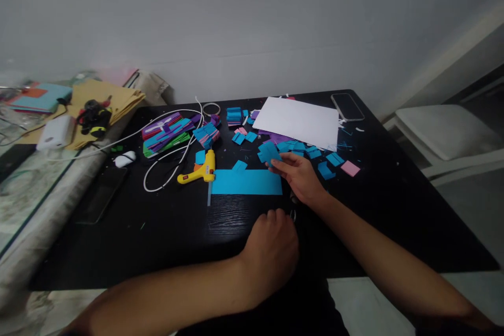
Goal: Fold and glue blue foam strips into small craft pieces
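My right hand [300,176] pinches a small blue paper piece [270,152] just past the right end of a long blue paper strip [247,182] on the black table [165,220]. My left hand [271,252] rests near the front edge with fingers curled; something small and dark, maybe a scissors handle [293,214], shows at its fingertips, but I cannot make out what it holds. Several small blue paper squares [311,151] lie scattered around my right hand. A yellow glue gun [198,172] lies left of the strip.
A white sheet [299,121] and a phone [347,106] lie at the back right. Stacked coloured paper strips [165,131] and a white cable [173,163] sit at the back left. A pink square [350,168] lies right. A white chair [444,131] stands beyond the table.
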{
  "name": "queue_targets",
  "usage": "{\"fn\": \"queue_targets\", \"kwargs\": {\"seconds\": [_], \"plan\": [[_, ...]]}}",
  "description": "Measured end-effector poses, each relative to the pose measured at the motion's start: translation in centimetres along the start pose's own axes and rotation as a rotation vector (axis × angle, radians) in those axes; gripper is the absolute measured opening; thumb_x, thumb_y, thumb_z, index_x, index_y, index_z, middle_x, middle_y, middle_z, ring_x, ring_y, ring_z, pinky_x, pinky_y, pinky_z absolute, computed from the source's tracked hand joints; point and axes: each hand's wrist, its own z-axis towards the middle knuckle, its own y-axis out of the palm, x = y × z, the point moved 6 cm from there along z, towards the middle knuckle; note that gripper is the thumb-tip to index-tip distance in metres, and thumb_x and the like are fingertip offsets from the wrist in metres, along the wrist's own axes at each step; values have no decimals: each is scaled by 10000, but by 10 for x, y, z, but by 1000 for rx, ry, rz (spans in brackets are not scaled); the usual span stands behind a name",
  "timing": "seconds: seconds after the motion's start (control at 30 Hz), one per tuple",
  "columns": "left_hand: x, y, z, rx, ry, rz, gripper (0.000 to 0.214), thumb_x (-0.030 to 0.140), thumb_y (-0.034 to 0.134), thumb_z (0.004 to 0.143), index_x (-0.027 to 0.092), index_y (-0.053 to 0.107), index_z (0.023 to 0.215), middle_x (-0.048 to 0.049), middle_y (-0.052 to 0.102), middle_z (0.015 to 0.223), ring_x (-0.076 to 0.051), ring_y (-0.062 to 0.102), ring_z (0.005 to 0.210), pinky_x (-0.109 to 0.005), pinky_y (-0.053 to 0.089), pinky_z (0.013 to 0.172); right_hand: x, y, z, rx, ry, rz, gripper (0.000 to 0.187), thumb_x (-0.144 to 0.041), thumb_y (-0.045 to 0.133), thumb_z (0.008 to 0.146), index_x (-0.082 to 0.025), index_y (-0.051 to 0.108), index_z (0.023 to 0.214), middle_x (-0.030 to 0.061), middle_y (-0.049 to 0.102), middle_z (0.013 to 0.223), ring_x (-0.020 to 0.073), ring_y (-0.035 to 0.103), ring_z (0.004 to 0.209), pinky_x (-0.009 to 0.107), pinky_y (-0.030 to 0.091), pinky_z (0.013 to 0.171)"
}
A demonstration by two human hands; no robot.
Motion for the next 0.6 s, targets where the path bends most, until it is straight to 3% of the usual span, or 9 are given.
{"fn": "queue_targets", "kwargs": {"seconds": [0.13,0.27,0.33,0.5,0.57,0.6], "plan": [[-3,-6,14,9,-65,-10,286,292,585,968,64,754,930,-203,685,885,-314,656,859,-416,542,673,-4,-2,1,12,-22,10,330,-315,996,571,-194,766,775,0,789,799,199,769,841,392,610,929],[-9,-1,18,-39,-85,-12,126,116,650,858,56,747,913,-191,701,859,-304,692,834,-377,552,648,-5,-1,1,5,-31,17,305,-295,978,613,-196,776,819,12,807,866,200,776,884,394,611,947],[-20,-4,15,-53,-115,-34,114,105,650,834,76,739,899,-187,720,865,-297,716,828,-352,552,634,-6,-2,1,-1,-30,28,300,-296,976,623,-203,781,831,8,808,865,194,780,877,379,621,928],[-83,-24,-21,-74,-213,-116,189,208,674,797,129,705,967,-131,762,849,-279,740,707,-332,531,578,-16,-12,8,2,-16,72,280,-328,967,653,-236,786,846,-14,799,872,190,783,923,314,647,869],[-114,-31,-40,-60,-218,-300,176,227,680,806,179,687,975,-80,759,832,-260,735,700,-315,525,586,-20,-19,12,18,-4,97,272,-338,962,663,-245,781,843,-20,793,882,183,778,954,274,655,842],[-130,-36,-48,5,-215,-385,183,239,675,823,203,675,1002,-59,756,867,-248,740,761,-308,541,641,-22,-23,14,28,3,110,274,-344,964,661,-247,778,837,-21,790,879,179,776,958,254,659,822]]}}
